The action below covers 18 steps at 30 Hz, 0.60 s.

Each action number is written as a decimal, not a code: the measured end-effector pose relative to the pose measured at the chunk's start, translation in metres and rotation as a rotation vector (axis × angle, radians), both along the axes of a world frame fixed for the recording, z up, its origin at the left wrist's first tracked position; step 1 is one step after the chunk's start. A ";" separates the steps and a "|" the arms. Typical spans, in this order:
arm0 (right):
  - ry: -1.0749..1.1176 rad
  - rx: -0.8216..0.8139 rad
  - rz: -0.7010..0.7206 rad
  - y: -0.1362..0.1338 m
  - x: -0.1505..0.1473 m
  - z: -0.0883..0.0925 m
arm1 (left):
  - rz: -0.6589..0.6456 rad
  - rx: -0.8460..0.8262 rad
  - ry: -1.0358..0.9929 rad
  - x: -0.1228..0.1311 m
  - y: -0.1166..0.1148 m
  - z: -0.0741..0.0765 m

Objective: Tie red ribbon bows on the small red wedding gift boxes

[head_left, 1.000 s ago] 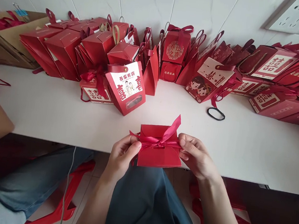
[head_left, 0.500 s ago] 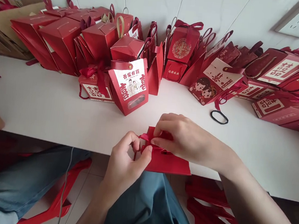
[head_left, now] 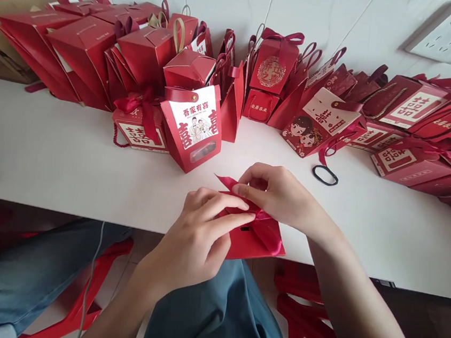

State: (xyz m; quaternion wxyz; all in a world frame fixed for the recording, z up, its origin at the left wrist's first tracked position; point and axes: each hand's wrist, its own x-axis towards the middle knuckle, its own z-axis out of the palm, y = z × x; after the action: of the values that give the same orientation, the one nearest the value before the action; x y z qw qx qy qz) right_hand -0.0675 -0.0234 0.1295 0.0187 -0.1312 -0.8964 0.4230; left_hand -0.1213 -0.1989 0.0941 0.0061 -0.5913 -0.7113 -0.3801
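At the table's front edge lies a red paper gift box (head_left: 239, 250) with a small dark slot, partly covered by both hands. A shiny crimson ribbon (head_left: 271, 237) crosses it, one end hanging over the front right part. My right hand (head_left: 275, 193) pinches the ribbon between thumb and fingers at the box's far side, with a pointed tail sticking out to the left. My left hand (head_left: 202, 236) rests over the box's left part, index and middle fingers stretched out and touching the ribbon. Whether a knot sits under the fingers is hidden.
Several red gift boxes (head_left: 81, 41) line the wall behind. Nearest stand a box with a couple drawing (head_left: 198, 123) and a ribboned box (head_left: 140, 133). A black hair tie (head_left: 325, 175) lies on the white table (head_left: 48, 172). A person's leg (head_left: 36, 278) is at left.
My left hand has gone from a curled grip at the box's left side to stretched fingers over it. My right hand has shifted slightly away from me, and more ribbon now shows.
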 end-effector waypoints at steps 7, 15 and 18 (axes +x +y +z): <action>0.114 -0.014 -0.238 0.033 0.040 -0.010 | -0.050 -0.048 -0.014 -0.003 0.000 -0.001; -0.004 -0.515 -0.133 0.046 0.062 -0.021 | -0.069 -0.153 -0.109 -0.012 0.001 -0.004; 0.130 -0.524 -0.202 0.044 0.041 -0.019 | -0.106 -0.182 -0.118 -0.013 0.000 -0.003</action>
State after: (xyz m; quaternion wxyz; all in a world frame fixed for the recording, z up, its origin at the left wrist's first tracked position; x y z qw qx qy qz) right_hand -0.0267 0.0210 0.1106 0.0837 -0.1927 -0.7358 0.6437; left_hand -0.1346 -0.1993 0.0911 -0.1097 -0.6027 -0.7096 -0.3482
